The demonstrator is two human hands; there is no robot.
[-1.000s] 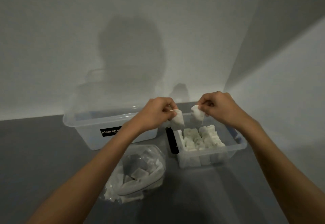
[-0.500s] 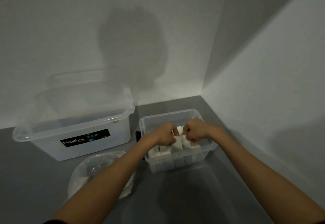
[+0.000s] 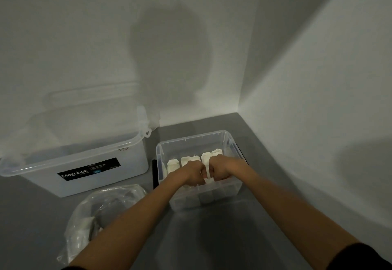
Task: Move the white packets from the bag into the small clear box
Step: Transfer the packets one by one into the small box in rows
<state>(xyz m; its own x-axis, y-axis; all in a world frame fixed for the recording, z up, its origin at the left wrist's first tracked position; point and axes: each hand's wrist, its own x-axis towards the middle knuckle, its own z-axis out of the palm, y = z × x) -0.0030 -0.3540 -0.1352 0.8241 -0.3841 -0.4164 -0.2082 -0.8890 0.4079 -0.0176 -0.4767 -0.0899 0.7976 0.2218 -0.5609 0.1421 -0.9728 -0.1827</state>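
Note:
The small clear box (image 3: 230, 140) stands on the grey surface near the wall corner, with rows of white packets (image 3: 186, 160) standing in it. Both hands are down inside its near half, knuckles almost touching. My left hand (image 3: 194, 173) has its fingers curled round a white packet (image 3: 206, 181) whose corner shows between the hands. My right hand (image 3: 218, 169) is curled the same way on a packet, mostly hidden under its fingers. The clear plastic bag (image 3: 110, 204) lies at the lower left with more packets inside, partly behind my left forearm.
A large translucent Megabox tub (image 3: 80, 163) with its lid ajar stands left of the small box. White walls meet in a corner just behind and close on the right. A black piece (image 3: 155, 173) sits against the small box's left side.
Both hands, each with a packet, came down from above the box into it and have sunk a little deeper since half a second ago. The view has swung right.

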